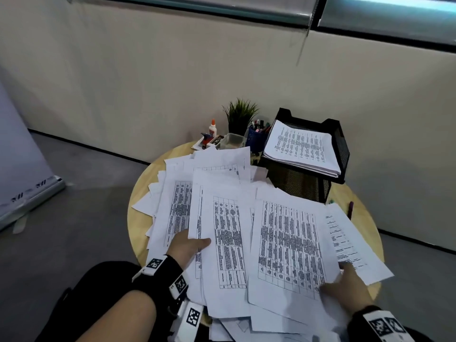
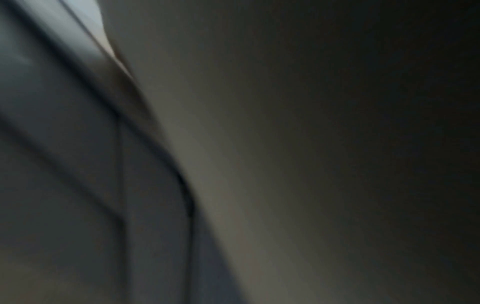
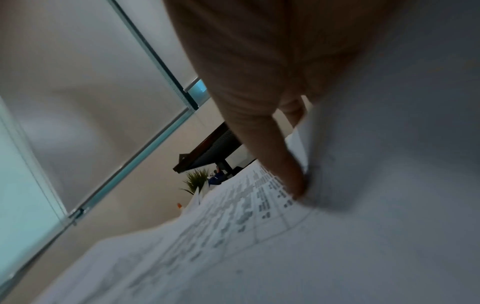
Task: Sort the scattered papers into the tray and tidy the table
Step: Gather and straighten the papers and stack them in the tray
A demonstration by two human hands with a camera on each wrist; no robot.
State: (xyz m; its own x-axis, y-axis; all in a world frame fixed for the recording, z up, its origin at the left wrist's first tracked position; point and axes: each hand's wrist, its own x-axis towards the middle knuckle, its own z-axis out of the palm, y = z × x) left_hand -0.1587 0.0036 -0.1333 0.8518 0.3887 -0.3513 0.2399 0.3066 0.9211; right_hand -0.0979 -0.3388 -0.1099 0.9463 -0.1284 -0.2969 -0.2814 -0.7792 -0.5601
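Note:
Printed white papers [image 1: 229,218] lie scattered in overlapping layers across the round wooden table [image 1: 140,218]. A black mesh tray [image 1: 343,144] stands at the back right and holds a neat stack of sheets [image 1: 301,146]. My left hand [image 1: 187,245] pinches a sheet at the pile's near left, thumb on top and fingers hidden beneath. My right hand [image 1: 345,285] holds the right edge of a large table-printed sheet [image 1: 288,248]. Its thumb [image 3: 259,123] lies on the print and its fingers are partly hidden by paper. The left wrist view is dark and blurred.
Behind the papers stand a small potted plant [image 1: 240,114], a glue bottle [image 1: 212,128], a blue pen cup [image 1: 256,138] and a clear plastic box [image 1: 232,140]. A pen [image 1: 350,208] lies at the table's right edge. A wall runs close behind; grey floor lies to the left.

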